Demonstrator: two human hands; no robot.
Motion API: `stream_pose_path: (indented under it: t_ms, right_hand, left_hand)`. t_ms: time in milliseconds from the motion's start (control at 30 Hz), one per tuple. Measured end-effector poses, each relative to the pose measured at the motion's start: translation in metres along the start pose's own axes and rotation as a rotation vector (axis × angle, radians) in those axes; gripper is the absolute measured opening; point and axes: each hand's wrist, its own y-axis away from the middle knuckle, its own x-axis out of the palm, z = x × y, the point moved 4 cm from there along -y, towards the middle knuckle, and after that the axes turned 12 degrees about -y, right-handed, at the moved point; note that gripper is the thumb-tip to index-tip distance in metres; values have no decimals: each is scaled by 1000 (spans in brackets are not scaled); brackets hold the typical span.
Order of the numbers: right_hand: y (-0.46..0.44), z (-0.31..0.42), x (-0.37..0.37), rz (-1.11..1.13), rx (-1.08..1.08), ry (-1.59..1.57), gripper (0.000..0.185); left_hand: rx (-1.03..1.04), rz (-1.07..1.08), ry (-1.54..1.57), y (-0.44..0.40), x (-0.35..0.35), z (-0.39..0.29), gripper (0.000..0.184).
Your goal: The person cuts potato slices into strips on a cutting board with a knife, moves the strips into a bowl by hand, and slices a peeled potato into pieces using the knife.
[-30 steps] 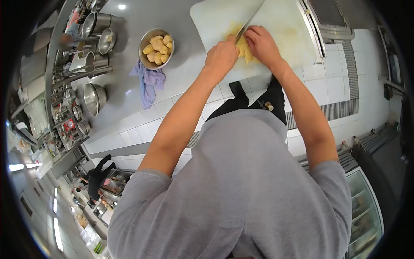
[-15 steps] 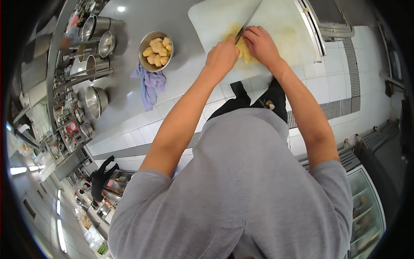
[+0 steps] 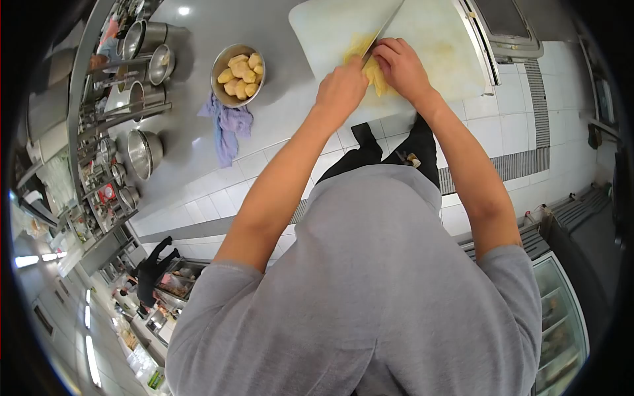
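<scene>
- The left hand [image 3: 342, 90] has its grip closed around the handle of a long knife with a narrow grey metal blade [image 3: 387, 26], which slants up and away across the board.
- The right hand [image 3: 402, 70] sits just beside the blade with fingers bent and bunched over the food; whether its grip pinches a piece cannot be told.
- Pale-yellow cut pieces [image 3: 377, 82] lie on a white rectangular cutting board [image 3: 320, 23], between the hands, with finer yellow shreds [image 3: 355, 47] on the blade's left side.
- On the grey metal bench [image 3: 284, 122], left of the board and apart from it, stands a round steel bowl [image 3: 220, 61] holding peeled yellow chunks [image 3: 240, 75].
- A crumpled lilac cloth [image 3: 232, 125] lies next to the bowl, at the bench edge.
</scene>
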Motion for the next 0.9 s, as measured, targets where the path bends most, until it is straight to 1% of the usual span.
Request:
stream_pose_path:
  t_ms: [100,167,233,300,367,433,500,600,700,767,800,867,900]
  right_hand:
    - [-9,1,-4,-20,-13,22,13]
    - [-9,6,-6,-2,22,-4,12]
    - [-7,4,-5,-6,31,-6,12]
    - [-7,0,-6,-6,36,-7,12]
    - [-6,-1,-5,-3,28,-15,11]
    - [-3,-4,-2,-4,25,-2,11]
    - [-3,1,-2,2,10,11,10]
    - [-9,4,-6,-27,23,1,11]
    - [-7,3,-6,-8,42,-10,10]
    - [-7,-1,-6,-3,43,-1,10]
    - [-7,-2,-7,-7,48,2,10]
    - [-3,-4,-6,-23,29,-24,10]
    - [-6,-1,-8,-21,31,-17,10]
  left_hand:
    - [41,12,33,-9,-15,-1,24]
    - [-1,93,13,18,-9,9,23]
    - [-27,126,-19,43,-4,16,22]
    - [-55,155,-48,46,3,18,22]
    - [-26,45,-26,34,6,10,24]
    - [-4,12,9,6,1,-1,25]
    - [11,-31,50,-4,-6,-3,26]
    - [38,22,14,-7,-13,-2,29]
    - [1,54,-3,35,-8,11,28]
    - [-68,156,-105,49,0,17,23]
    - [-62,158,-107,44,3,15,23]
    - [-47,79,-33,28,6,6,25]
    - [-41,79,-27,13,4,1,25]
